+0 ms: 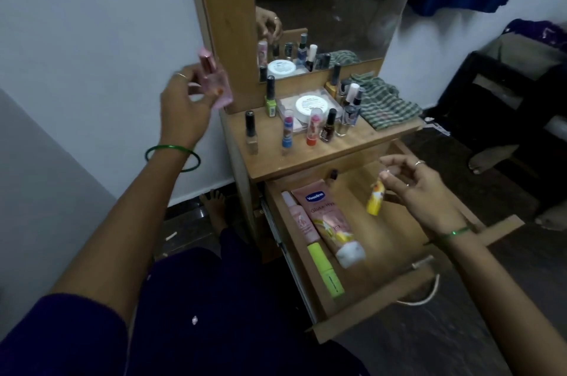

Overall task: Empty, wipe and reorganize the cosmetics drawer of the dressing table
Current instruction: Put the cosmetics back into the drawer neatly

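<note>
The wooden drawer (380,289) of the dressing table stands pulled out. Along its left side lie a pink Vaseline tube (329,224), a slim pink tube (300,219) and a lime green tube (326,271). My left hand (184,112) is raised left of the table and holds a pink perfume bottle (214,81) in its fingertips. My right hand (420,191) hovers over the drawer's right half and pinches a small yellow tube (375,198) that hangs down from its fingers.
The tabletop (270,161) carries several nail polish bottles, lip balms, a white cream jar (313,105) and a green striped cloth (386,105) under the mirror (331,7). A white wall is on the left. Dark furniture and a person's foot (487,161) are on the right.
</note>
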